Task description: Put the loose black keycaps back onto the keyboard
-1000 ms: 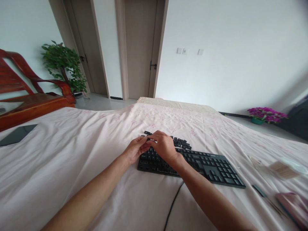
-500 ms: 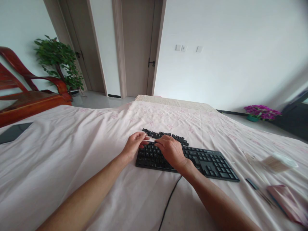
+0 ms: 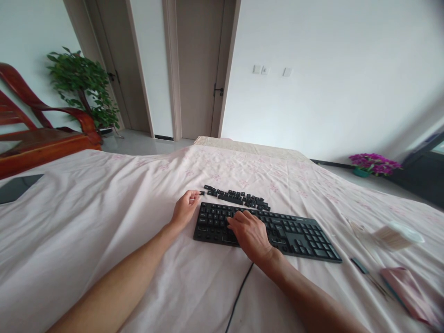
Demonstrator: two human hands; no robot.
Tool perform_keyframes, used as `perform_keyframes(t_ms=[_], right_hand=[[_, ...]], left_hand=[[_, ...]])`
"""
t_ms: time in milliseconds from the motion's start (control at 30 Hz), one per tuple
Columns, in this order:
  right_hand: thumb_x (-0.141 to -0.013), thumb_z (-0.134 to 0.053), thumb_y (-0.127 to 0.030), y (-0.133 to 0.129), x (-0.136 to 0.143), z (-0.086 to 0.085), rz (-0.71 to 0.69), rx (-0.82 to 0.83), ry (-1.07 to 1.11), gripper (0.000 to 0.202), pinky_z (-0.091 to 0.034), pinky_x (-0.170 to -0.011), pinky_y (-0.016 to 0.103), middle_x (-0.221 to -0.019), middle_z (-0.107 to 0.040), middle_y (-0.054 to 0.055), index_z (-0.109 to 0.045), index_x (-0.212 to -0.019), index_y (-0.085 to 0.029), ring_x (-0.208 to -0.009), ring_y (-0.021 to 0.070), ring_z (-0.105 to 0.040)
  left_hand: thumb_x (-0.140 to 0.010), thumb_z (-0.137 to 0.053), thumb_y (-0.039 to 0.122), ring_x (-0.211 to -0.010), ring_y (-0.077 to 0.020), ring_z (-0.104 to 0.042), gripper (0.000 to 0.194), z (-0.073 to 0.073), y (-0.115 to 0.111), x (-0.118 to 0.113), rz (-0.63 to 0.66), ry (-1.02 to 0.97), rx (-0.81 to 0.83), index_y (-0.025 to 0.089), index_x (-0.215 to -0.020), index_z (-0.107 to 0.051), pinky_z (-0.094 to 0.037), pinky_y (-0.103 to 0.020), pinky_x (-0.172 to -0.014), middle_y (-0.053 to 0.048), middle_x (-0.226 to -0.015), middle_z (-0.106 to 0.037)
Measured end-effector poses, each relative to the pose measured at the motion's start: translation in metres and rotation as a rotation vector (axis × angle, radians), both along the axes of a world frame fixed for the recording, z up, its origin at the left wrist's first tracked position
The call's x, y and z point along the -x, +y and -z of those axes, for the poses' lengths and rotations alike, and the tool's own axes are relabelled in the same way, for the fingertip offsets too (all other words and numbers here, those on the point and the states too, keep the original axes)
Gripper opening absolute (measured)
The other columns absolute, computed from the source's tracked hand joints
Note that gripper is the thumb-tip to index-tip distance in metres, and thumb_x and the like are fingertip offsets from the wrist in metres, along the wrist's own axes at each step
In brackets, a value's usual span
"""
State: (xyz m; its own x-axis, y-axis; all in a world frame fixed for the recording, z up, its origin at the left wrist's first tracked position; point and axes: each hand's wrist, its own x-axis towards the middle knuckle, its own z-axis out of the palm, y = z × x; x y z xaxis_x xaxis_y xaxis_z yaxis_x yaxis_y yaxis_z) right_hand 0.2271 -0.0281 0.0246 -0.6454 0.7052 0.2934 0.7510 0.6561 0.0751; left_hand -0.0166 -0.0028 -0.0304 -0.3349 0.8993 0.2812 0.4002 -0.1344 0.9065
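A black keyboard lies on the bedsheet, and several keys are off its lower rows. Just beyond it, loose black keycaps form an uneven row with a long space bar among them. At the left end of that row, my left hand pinches a small black keycap at its fingertips. A thin white sliver shows by these fingers, too small to name. Over the middle of the keyboard rests my right hand, its fingers curled down. Whatever its fingertips hold, if anything, is hidden beneath them.
To the right sit a clear tub of cotton swabs, a pair of tweezers and a folded pink cloth. The keyboard's cable runs toward me. A dark flat tablet-like slab lies at far left.
My hands have drawn apart: the left has moved left to the end of the keycap row, the right slightly down over the keys. The white strip between them no longer shows there.
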Motion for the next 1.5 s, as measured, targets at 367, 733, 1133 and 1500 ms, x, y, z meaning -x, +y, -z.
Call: perform_keyframes(t_ms=[367,733,1133,1500], right_hand=[[-0.093,-0.05,-0.025,-0.001,0.005,0.006,-0.04,-0.049,-0.052,0.015,-0.03,-0.069,0.03,-0.086,-0.061,0.004,-0.064,-0.089,-0.023,-0.081,0.0169,-0.05],[-0.094,-0.047,-0.02,-0.005,0.011,0.005,-0.051,-0.057,-0.11,0.018,-0.028,-0.067,0.033,-0.084,-0.061,0.005,-0.063,-0.087,-0.02,-0.076,0.0174,-0.051],[-0.089,-0.051,-0.012,-0.012,0.011,0.009,-0.036,-0.19,-0.135,0.014,-0.033,-0.066,0.034,-0.082,-0.059,0.004,-0.062,-0.094,-0.019,-0.074,0.0181,-0.051],[-0.079,-0.042,0.002,-0.027,0.007,0.014,-0.078,-0.279,-0.151,0.037,-0.039,-0.088,0.039,-0.089,-0.061,0.009,-0.061,-0.106,-0.016,-0.084,0.0218,-0.054]], left_hand=[[-0.079,-0.058,0.039,-0.086,-0.0187,-0.066,0.029,-0.003,-0.002,-0.002,-0.003,0.0,0.006,0.02,-0.1,-0.066,-0.05,-0.031,-0.082,-0.006,-0.096,-0.071],[-0.081,-0.056,0.038,-0.087,-0.0188,-0.066,0.027,-0.001,-0.002,-0.001,0.025,0.04,0.004,0.021,-0.098,-0.067,-0.049,-0.031,-0.082,-0.005,-0.097,-0.071],[-0.082,-0.054,0.036,-0.085,-0.0176,-0.066,0.025,-0.001,-0.004,-0.003,0.03,0.101,0.033,0.021,-0.097,-0.067,-0.049,-0.028,-0.078,-0.004,-0.096,-0.072],[-0.084,-0.05,0.036,-0.083,-0.0171,-0.066,0.024,-0.004,-0.007,-0.007,0.035,0.185,0.059,0.024,-0.095,-0.068,-0.048,-0.026,-0.076,-0.002,-0.095,-0.072]])
